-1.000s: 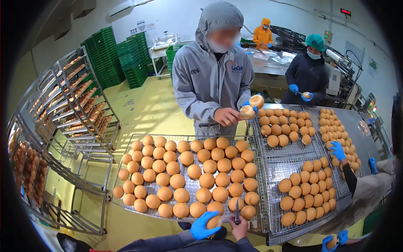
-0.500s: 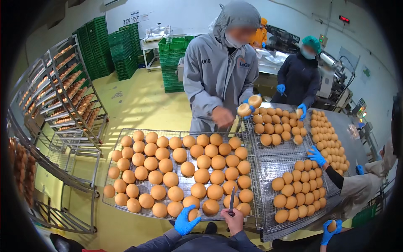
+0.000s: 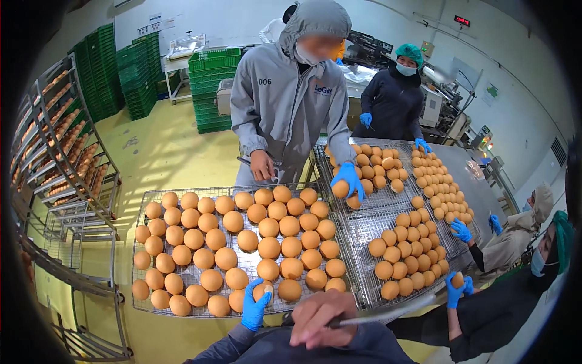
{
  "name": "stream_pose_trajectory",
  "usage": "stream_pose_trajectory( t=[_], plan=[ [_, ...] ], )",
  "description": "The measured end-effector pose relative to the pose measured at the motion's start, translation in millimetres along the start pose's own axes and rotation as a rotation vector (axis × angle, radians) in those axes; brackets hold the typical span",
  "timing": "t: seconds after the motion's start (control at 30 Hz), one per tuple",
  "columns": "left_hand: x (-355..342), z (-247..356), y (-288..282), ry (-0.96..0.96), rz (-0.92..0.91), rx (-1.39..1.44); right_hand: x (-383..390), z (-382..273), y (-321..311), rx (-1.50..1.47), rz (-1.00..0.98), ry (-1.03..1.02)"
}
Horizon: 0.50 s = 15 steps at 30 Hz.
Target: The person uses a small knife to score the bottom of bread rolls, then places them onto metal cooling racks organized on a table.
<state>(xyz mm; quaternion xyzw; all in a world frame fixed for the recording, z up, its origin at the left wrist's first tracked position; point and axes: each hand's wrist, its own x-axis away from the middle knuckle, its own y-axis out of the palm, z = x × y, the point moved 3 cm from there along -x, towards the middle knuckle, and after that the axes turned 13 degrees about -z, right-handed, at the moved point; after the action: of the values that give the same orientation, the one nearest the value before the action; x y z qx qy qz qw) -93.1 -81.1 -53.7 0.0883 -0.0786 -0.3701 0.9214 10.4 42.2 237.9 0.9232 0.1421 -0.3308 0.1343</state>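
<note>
My left hand (image 3: 253, 311), in a blue glove, is closed around a round golden-brown bun (image 3: 259, 292) at the near edge of a wire rack (image 3: 247, 262). A pale patch shows on the bun's right side. Bare and close to the camera, my right hand (image 3: 321, 318) grips a knife (image 3: 388, 313) whose blade points right and is smeared by motion. Several rows of whole-looking buns (image 3: 290, 247) cover the rack in front of me.
More racks of buns (image 3: 412, 249) lie to the right. Across the table a person in grey (image 3: 297, 91) reaches over buns with a blue glove; co-workers stand at the right. A wheeled tray rack (image 3: 66, 145) is at the left, green crates (image 3: 209, 91) behind.
My right hand with the knife has risen toward the camera, and the blade has swung from upright to pointing right. The left hand keeps its bun. The grey-clad person's glove has lowered onto the buns.
</note>
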Motion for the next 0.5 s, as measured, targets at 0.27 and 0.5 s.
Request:
stream_pose_trajectory(
  t=[0.27,0.5],
  plan=[
    [-16,36,-41,0.05,-0.14,0.05,-90,14,63,-0.06,-0.096,-0.246],
    [0,28,-71,0.077,-0.089,0.111,-141,-4,80,-0.148,-0.344,-0.459]
  ],
)
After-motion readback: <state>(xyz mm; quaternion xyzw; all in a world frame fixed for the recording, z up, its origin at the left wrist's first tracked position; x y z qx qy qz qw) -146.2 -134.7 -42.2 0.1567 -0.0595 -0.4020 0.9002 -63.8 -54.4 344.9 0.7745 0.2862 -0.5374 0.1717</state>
